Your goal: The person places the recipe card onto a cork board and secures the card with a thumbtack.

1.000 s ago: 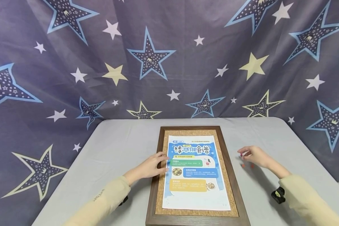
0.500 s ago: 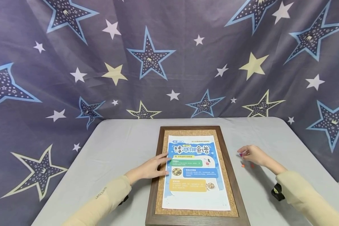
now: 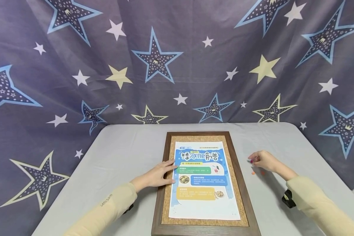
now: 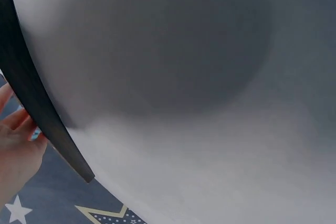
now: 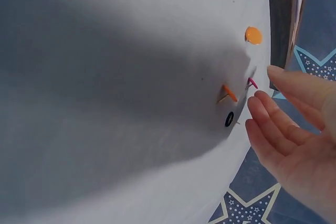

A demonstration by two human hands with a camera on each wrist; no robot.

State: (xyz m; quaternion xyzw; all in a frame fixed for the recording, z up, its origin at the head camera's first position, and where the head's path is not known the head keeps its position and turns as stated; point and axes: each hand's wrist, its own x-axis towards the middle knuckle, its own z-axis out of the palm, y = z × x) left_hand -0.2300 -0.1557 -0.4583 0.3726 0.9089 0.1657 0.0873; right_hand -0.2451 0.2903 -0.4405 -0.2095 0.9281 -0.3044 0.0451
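Right hand at the pink tack; left hand on the paper

Right hand (image 3: 265, 162): thumb and fingers slightly apart, a narrow gap at the tips; contact with the tack cannot be told.

Left hand (image 3: 153, 177): fingers extended and spread, laid over the board's left side, tips on the paper's left edge.

Pink tack (image 5: 253, 83): on the table, just beyond the right fingertips; head edge-on and tilted, pin direction too small to be sure of. Right hand far nearer; left hand across the board from it.

Orange tack (image 5: 229, 93): tilted, close by the pink. Second orange tack (image 5: 253, 35): nearby. Black tack (image 5: 229, 119): beside the first orange.

Board (image 3: 245, 196): cork, brown-framed, flat between the hands, left of the tacks; long axis running away from the person.

Paper (image 3: 205, 206): printed sheet lying on the cork, long axis matching.

Table (image 3: 283, 137): grey-covered.

Curtain (image 3: 194, 32): star-patterned, behind.
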